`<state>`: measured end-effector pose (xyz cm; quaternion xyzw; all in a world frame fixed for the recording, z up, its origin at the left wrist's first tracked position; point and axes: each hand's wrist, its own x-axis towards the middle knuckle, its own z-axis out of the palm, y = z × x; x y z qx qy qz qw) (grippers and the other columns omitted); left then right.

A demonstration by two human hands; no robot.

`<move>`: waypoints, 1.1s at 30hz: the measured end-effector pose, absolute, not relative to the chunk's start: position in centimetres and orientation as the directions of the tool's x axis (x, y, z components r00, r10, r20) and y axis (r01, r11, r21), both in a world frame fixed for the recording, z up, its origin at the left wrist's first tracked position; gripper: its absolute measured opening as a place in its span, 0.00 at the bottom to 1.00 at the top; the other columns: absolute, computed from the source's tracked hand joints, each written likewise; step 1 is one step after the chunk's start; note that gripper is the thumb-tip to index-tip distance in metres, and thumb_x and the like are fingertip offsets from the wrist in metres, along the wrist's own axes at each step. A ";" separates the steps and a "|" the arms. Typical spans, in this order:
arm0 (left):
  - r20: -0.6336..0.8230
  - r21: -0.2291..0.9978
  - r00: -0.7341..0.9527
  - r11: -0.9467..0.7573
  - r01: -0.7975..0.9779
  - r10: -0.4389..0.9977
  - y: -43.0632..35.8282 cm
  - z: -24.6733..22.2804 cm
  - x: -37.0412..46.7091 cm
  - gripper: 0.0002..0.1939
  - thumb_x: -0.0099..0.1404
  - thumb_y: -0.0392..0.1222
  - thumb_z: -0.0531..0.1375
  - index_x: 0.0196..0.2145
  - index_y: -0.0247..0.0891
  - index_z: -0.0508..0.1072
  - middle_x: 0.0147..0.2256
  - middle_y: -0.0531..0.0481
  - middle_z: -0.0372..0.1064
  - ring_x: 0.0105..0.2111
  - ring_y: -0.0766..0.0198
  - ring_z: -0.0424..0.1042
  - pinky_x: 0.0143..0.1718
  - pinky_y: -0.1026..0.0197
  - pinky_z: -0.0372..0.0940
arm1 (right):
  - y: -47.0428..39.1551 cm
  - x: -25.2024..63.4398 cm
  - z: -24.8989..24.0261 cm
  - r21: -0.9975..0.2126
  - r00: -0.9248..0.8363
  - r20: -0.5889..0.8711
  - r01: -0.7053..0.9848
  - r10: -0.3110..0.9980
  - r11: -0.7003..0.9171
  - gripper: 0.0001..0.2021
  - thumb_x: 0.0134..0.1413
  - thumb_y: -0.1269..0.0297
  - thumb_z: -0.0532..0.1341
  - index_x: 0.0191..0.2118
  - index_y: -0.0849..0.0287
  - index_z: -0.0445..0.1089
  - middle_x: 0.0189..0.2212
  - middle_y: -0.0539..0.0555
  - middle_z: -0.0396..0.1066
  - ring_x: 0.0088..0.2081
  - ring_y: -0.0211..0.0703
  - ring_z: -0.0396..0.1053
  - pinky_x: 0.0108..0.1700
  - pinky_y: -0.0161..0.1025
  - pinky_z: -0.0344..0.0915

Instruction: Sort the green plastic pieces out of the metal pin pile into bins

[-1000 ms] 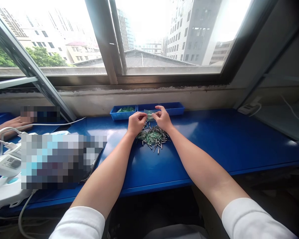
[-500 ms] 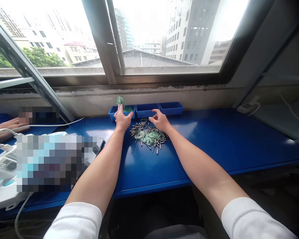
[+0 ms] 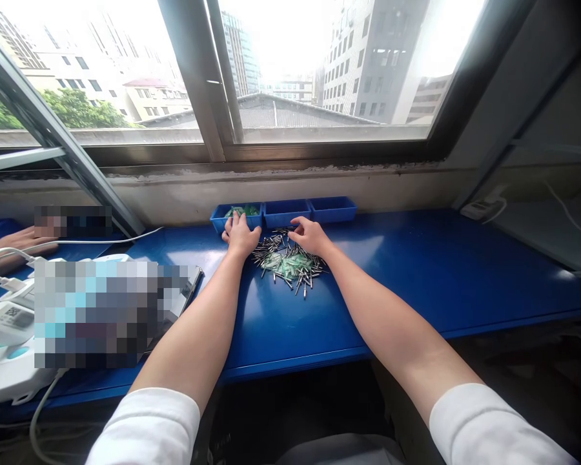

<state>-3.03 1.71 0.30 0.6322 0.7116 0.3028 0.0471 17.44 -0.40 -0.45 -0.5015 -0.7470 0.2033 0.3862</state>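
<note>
My left hand (image 3: 242,234) is at the front edge of the left blue bin (image 3: 219,221), its fingers apart and holding nothing. Green packets (image 3: 242,210) lie inside that bin. My right hand (image 3: 310,235) hovers over the back right of a pile of thin metal pins (image 3: 305,284), fingers bent and apart, with nothing visible between them. More green packets (image 3: 290,263) rest in the middle of the pile. A middle blue bin (image 3: 286,216) and a right blue bin (image 3: 333,210) stand in the same row.
White power strips and cables (image 3: 10,323) and a blurred-out object (image 3: 97,310) cover the left side of the blue table (image 3: 416,271). Another person's hand (image 3: 14,245) shows at the far left. A metal frame (image 3: 68,148) slants before the window.
The green packet that was above the left bin at my left fingertips has come down into the bin. My left hand has lowered slightly; my right hand has barely moved.
</note>
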 end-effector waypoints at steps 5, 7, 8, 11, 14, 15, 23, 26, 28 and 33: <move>0.367 0.501 -0.223 0.010 0.866 0.903 1.0 0.6 -2.5 0.30 0.57 0.49 0.54 0.57 0.37 0.61 0.64 0.39 0.44 0.63 0.50 0.43 0.59 0.44 0.46 | -0.4 17.4 -0.3 -0.644 -0.222 0.377 0.634 0.899 0.427 0.15 0.52 0.59 0.59 0.45 0.60 0.68 0.31 0.52 0.72 0.33 0.39 0.68 0.37 0.35 0.63; 0.421 0.492 -0.227 -0.011 0.871 0.878 0.7 0.6 -2.2 0.27 0.57 0.47 0.54 0.55 0.38 0.64 0.62 0.39 0.49 0.62 0.50 0.46 0.59 0.45 0.48 | -0.5 17.2 -0.1 -0.595 -0.263 0.385 0.662 0.885 0.455 0.16 0.52 0.57 0.60 0.44 0.60 0.69 0.34 0.53 0.72 0.36 0.41 0.68 0.39 0.36 0.63; 0.443 0.486 -0.223 -0.024 0.874 0.868 0.6 0.5 -2.1 0.26 0.58 0.47 0.54 0.53 0.39 0.65 0.60 0.40 0.52 0.61 0.50 0.48 0.58 0.45 0.49 | -0.7 17.1 0.0 -0.566 -0.295 0.387 0.672 0.874 0.478 0.17 0.51 0.56 0.60 0.44 0.60 0.70 0.36 0.54 0.72 0.38 0.42 0.68 0.40 0.37 0.63; 0.473 0.468 -0.194 -0.058 0.882 0.859 0.4 0.4 -1.8 0.22 0.58 0.46 0.54 0.50 0.41 0.67 0.57 0.42 0.57 0.58 0.50 0.52 0.56 0.47 0.53 | -1.3 16.7 0.3 -0.485 -0.415 0.372 0.675 0.830 0.556 0.22 0.49 0.49 0.61 0.46 0.61 0.70 0.41 0.57 0.72 0.45 0.47 0.65 0.45 0.40 0.62; 0.465 0.460 -0.164 -0.078 0.885 0.870 0.2 0.3 -1.6 0.20 0.57 0.45 0.54 0.47 0.41 0.68 0.54 0.42 0.60 0.56 0.49 0.55 0.54 0.47 0.55 | -1.8 16.1 0.5 -0.421 -0.502 0.327 0.681 0.801 0.599 0.29 0.46 0.43 0.61 0.49 0.60 0.69 0.46 0.58 0.69 0.50 0.53 0.61 0.50 0.44 0.59; 0.457 0.459 -0.159 -0.079 0.885 0.875 0.2 0.3 -1.5 0.19 0.57 0.45 0.54 0.47 0.41 0.68 0.53 0.43 0.61 0.55 0.49 0.56 0.54 0.47 0.55 | -1.9 15.9 0.5 -0.402 -0.511 0.314 0.692 0.800 0.600 0.30 0.45 0.41 0.61 0.49 0.59 0.69 0.46 0.59 0.69 0.51 0.54 0.60 0.51 0.46 0.58; 0.381 0.454 -0.113 -0.080 0.887 0.918 0.1 0.1 -1.5 0.16 0.57 0.45 0.54 0.44 0.42 0.70 0.51 0.43 0.62 0.54 0.48 0.57 0.53 0.47 0.56 | -1.3 15.2 -0.2 -0.360 -0.534 0.305 0.702 0.788 0.615 0.17 0.47 0.49 0.63 0.39 0.55 0.75 0.40 0.56 0.71 0.49 0.52 0.62 0.50 0.44 0.57; 0.380 0.458 -0.098 -0.096 0.884 0.920 0.2 -0.1 -1.4 0.16 0.57 0.45 0.55 0.44 0.42 0.70 0.51 0.42 0.62 0.54 0.48 0.56 0.53 0.47 0.56 | -1.3 15.2 -0.2 -0.370 -0.527 0.328 0.691 0.784 0.620 0.20 0.46 0.50 0.64 0.45 0.55 0.73 0.43 0.56 0.70 0.49 0.51 0.62 0.51 0.44 0.58; 0.383 0.468 -0.096 -0.103 0.878 0.919 0.2 -0.3 -1.2 0.16 0.57 0.45 0.54 0.43 0.42 0.70 0.51 0.42 0.62 0.54 0.48 0.56 0.53 0.47 0.56 | -1.4 15.1 -0.2 -0.373 -0.528 0.324 0.691 0.785 0.619 0.22 0.47 0.51 0.64 0.47 0.54 0.71 0.44 0.57 0.69 0.50 0.52 0.61 0.52 0.45 0.57; 0.377 0.488 -0.075 -0.130 0.863 0.923 0.1 -0.7 -0.6 0.16 0.58 0.46 0.53 0.44 0.42 0.70 0.51 0.42 0.61 0.54 0.48 0.56 0.54 0.47 0.55 | -1.7 15.0 0.0 -0.381 -0.537 0.271 0.702 0.799 0.601 0.18 0.49 0.51 0.62 0.46 0.51 0.73 0.43 0.58 0.67 0.51 0.54 0.59 0.52 0.47 0.57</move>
